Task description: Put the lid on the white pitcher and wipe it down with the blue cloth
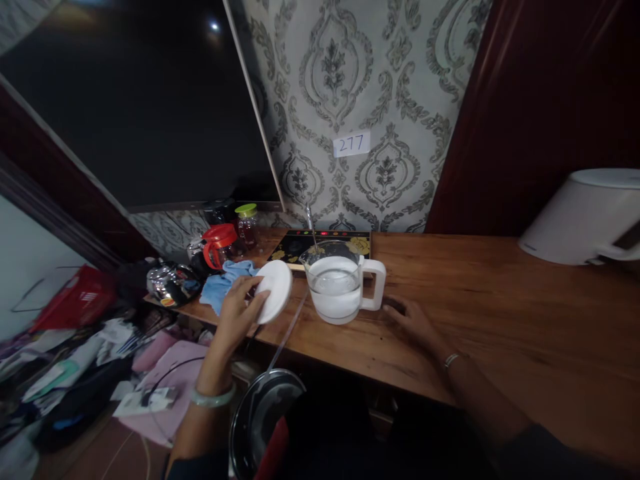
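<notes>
My left hand [241, 308] grips a round white lid [276, 293] by its edge, tilted up to the left of a jug. The clear glass jug [334, 293] with a white handle [379, 285] stands upright at the table's front, its top uncovered and water inside. Just right of the handle's lower end, my right hand [411, 320] hangs low over the table with thumb and fingers apart, holding nothing that I can see. Behind the jug lies a black induction hob [293, 248] with gold flowers, and a clear curved spout [311, 223] rises there.
A blue cloth [227, 283], a red-lidded jug [221, 245], a green-lidded bottle [247, 225] and a shiny metal kettle [170, 283] crowd the table's left end. A white electric kettle [585, 213] stands far right. Below the front edge is a round black-rimmed container [240, 427] with a tube.
</notes>
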`<move>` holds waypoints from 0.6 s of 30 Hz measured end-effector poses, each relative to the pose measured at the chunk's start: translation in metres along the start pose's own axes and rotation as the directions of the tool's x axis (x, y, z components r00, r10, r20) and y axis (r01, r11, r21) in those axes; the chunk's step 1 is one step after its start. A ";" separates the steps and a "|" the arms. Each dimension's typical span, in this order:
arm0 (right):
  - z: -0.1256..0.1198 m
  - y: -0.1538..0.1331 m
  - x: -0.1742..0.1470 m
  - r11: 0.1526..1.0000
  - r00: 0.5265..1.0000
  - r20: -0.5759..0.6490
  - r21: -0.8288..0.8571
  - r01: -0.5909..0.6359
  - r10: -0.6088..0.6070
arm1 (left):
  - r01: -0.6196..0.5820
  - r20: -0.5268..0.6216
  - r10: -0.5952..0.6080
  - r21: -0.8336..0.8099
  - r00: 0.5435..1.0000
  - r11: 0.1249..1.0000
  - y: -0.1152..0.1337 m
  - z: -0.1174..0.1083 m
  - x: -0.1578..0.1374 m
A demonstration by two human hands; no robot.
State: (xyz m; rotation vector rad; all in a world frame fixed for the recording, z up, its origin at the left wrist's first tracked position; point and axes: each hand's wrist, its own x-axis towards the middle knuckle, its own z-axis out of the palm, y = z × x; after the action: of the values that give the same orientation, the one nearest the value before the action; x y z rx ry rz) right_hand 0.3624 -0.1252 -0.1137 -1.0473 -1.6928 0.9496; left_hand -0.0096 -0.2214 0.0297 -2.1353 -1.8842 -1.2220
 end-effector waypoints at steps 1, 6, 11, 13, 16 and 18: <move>0.000 0.000 0.000 1.000 1.000 -0.001 -0.002 0.001 -0.001 | -0.016 -0.002 0.016 -0.011 1.000 1.000 0.010 -0.001 0.003; 0.000 -0.001 0.000 1.000 1.000 0.022 -0.001 0.005 -0.005 | -0.078 0.058 0.084 -0.093 0.995 0.993 0.043 0.005 0.020; 0.000 -0.004 0.001 1.000 0.999 0.034 -0.006 0.028 -0.028 | -0.127 0.082 0.151 -0.247 0.985 0.961 0.063 0.009 0.030; 0.000 -0.004 0.002 1.000 0.999 0.040 -0.002 0.029 -0.029 | -0.114 0.083 0.146 -0.310 0.986 0.944 0.068 0.007 0.032; 0.001 -0.001 0.003 1.000 0.999 0.029 0.002 0.031 -0.031 | -0.063 0.088 0.107 -0.395 0.990 0.916 0.074 0.005 0.034; 0.002 0.001 0.004 0.999 0.999 0.023 0.000 0.040 -0.040 | -0.020 0.106 0.079 -0.474 0.991 0.880 0.075 0.004 0.033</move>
State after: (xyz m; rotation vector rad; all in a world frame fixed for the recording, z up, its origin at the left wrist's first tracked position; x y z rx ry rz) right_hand 0.3602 -0.1218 -0.1141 -1.0030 -1.7269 0.9392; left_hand 0.0546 -0.2119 0.0793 -2.5225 -1.6872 -1.7258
